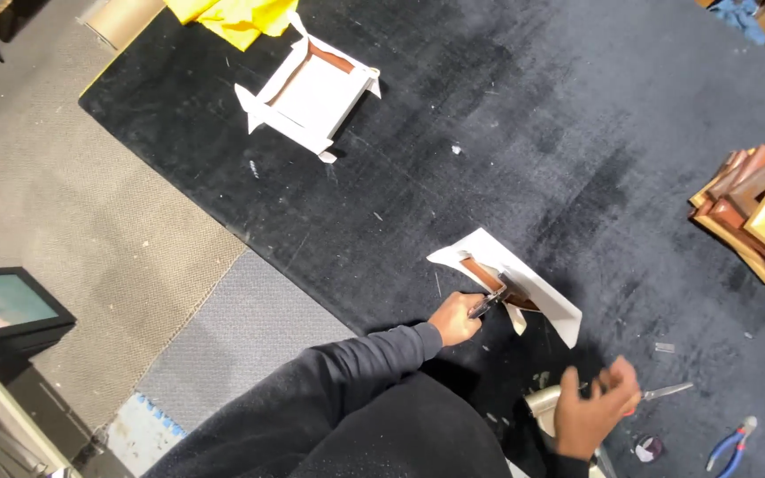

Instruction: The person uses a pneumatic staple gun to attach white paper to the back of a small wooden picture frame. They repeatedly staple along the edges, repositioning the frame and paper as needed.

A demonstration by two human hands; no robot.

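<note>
Worktop (pixel 506 115): broad, covered in dark napped fabric, flecked with pale scraps.
Floor (pixel 55 204): grey-beige textured carpet beside the worktop's left edge.
Mats: a grey mat (pixel 241 341), then a blue foam mat (pixel 139 434) below it.
Light: even, cool, soft sheen across the worktop's far side.

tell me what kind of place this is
Probably a picture-framing workshop. A stack of wooden frames sits on the black work table, a paper-wrapped small frame lies farther off, and blue-handled pliers lie near the right hand.
</note>
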